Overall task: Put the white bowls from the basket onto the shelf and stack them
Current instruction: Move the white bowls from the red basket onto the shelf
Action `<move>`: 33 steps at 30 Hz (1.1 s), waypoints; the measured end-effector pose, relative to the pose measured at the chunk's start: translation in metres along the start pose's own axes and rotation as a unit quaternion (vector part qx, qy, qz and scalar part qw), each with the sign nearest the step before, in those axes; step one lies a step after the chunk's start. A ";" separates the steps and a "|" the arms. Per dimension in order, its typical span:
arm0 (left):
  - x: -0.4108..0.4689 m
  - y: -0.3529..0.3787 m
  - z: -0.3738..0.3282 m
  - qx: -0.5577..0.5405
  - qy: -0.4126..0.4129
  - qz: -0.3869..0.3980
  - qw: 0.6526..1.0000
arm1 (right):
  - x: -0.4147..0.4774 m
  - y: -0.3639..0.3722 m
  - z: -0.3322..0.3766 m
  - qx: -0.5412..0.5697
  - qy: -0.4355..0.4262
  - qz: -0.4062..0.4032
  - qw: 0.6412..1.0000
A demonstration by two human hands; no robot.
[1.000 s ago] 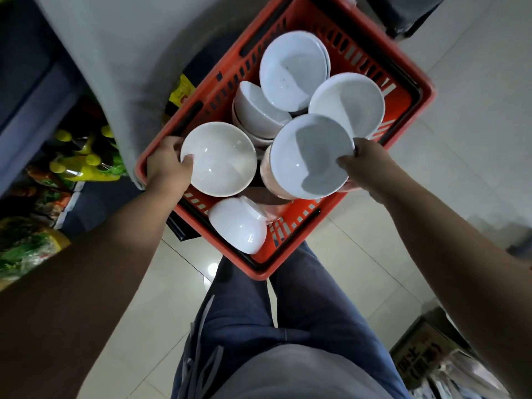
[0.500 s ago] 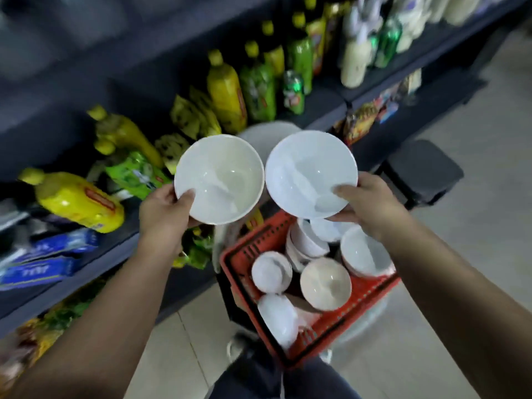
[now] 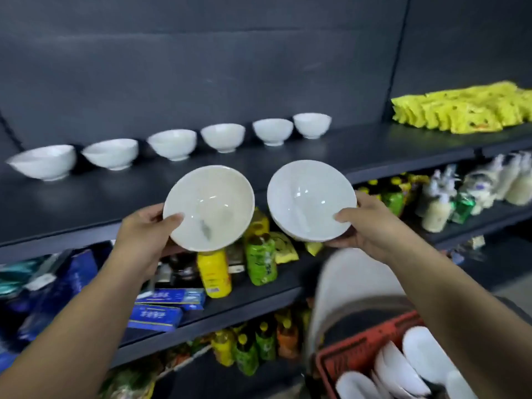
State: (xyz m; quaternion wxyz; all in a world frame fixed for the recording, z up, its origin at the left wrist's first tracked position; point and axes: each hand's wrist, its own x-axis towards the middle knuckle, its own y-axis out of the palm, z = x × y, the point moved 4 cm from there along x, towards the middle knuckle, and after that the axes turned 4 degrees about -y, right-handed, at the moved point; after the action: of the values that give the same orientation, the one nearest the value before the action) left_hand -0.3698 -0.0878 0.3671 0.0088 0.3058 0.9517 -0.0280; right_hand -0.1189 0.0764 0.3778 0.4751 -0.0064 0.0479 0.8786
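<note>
White bowl [image 3: 208, 208] gripped at the rim by the left hand [image 3: 144, 234], second bowl [image 3: 311, 201] gripped likewise by the right hand [image 3: 371, 226], both held before the dark shelf [image 3: 374, 151], where six bowls [image 3: 172, 144] stand in a row; more bowls [image 3: 403, 370] lie in the red basket [image 3: 359, 352] below.

The left bowl [image 3: 208, 207] and right bowl [image 3: 311, 201] look like glazed white ceramic, smooth and glossy, with bright highlights inside. The shelf [image 3: 86, 203] is dark and matt with a dull sheen. The basket [image 3: 362, 352] is orange-red plastic. The yellow packets [image 3: 460, 110] look like shiny film.
</note>
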 end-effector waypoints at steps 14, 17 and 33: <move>0.042 -0.305 -0.026 0.013 -0.036 -0.168 0.985 | 0.052 0.323 0.006 -0.009 0.068 0.176 0.982; 0.064 -0.329 -0.025 0.035 -0.053 -0.185 0.981 | 0.075 0.358 0.002 -0.040 0.073 0.193 0.978; 0.222 -0.329 -0.016 -0.003 -0.144 -0.158 0.977 | 0.195 0.410 -0.019 -0.082 0.115 0.141 0.980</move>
State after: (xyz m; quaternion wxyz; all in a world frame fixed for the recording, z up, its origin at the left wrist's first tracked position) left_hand -0.7423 -0.2247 0.3916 0.1421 0.1439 0.9768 -0.0700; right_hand -0.5694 0.0145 0.3798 0.3355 -0.1399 0.0303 0.9311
